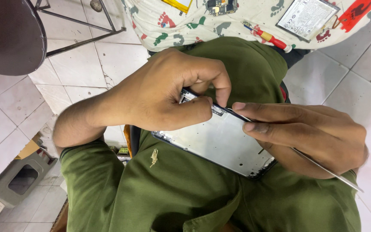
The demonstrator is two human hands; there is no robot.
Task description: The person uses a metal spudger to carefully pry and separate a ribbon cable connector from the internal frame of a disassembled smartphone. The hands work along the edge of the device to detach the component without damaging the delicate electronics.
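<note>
Nearest, over the lap in green cloth, an opened phone frame (220, 144) lies flat between both hands, well short of the tabletop. The right hand (310, 135) steadies its right edge with a closed grip around thin metal tweezers (329, 172), while the left hand (164, 96) pinches thumb and forefinger tight at the frame's top corner. Farther off, the patterned cloth (237, 21) on the tabletop carries a red-handled screwdriver (271, 38), a flat battery (308, 17) and a small circuit board (222, 6).

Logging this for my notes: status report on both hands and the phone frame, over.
Left hand pinching top edge of phone frame. Right hand steadying frame, thin metal tool tucked in grip. Frame held over lap, nothing blocking it.
</note>
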